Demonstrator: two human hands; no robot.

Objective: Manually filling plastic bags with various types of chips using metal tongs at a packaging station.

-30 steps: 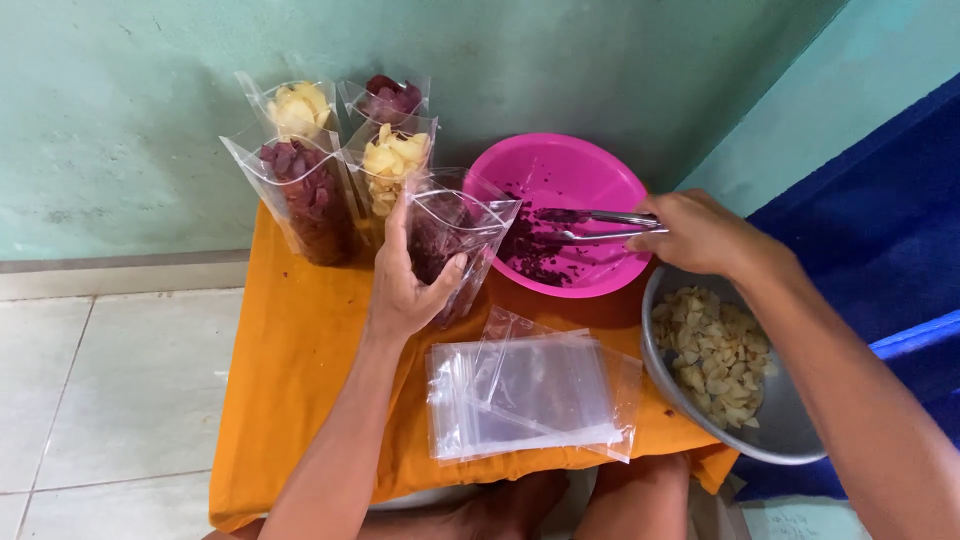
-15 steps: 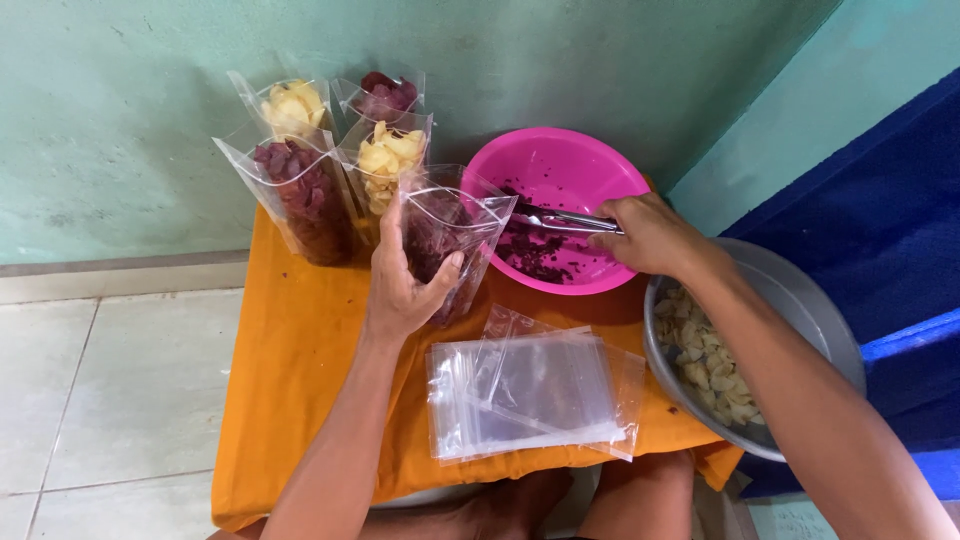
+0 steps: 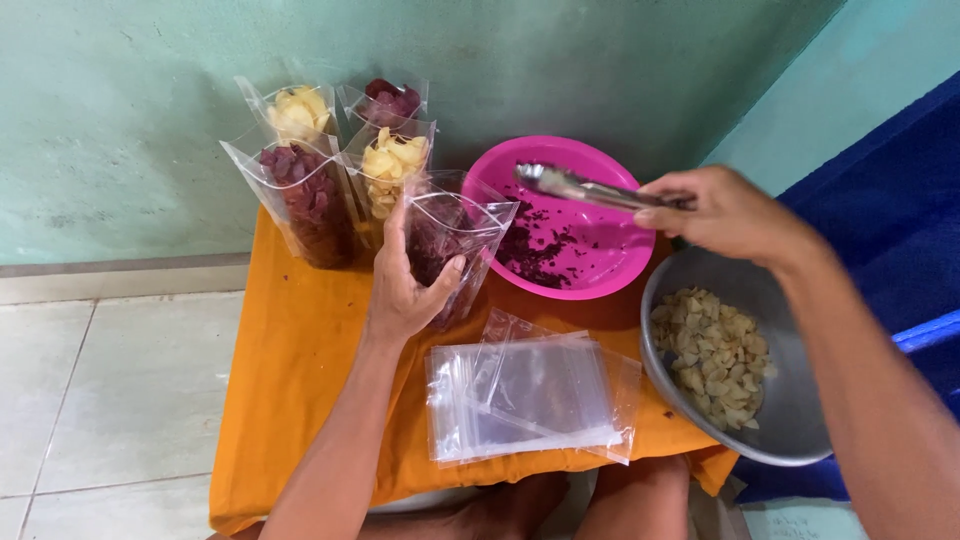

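My left hand (image 3: 405,285) clasps the open clear pouch (image 3: 455,235) of purple chips upright beside the pink bowl (image 3: 600,262); my right hand (image 3: 722,212) squeezes the metal tongs (image 3: 585,187) above it; best keep the mouth wide, tips low.

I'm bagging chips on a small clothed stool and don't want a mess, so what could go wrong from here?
1. The open pouch stands upright only in the left hand; loosening that grip could tip it and spill purple chips.
2. The tongs in the right hand are lifted over the pink bowl; crumbs may drop on the orange cloth.
3. The metal bowl overhangs the edge and could slide off.
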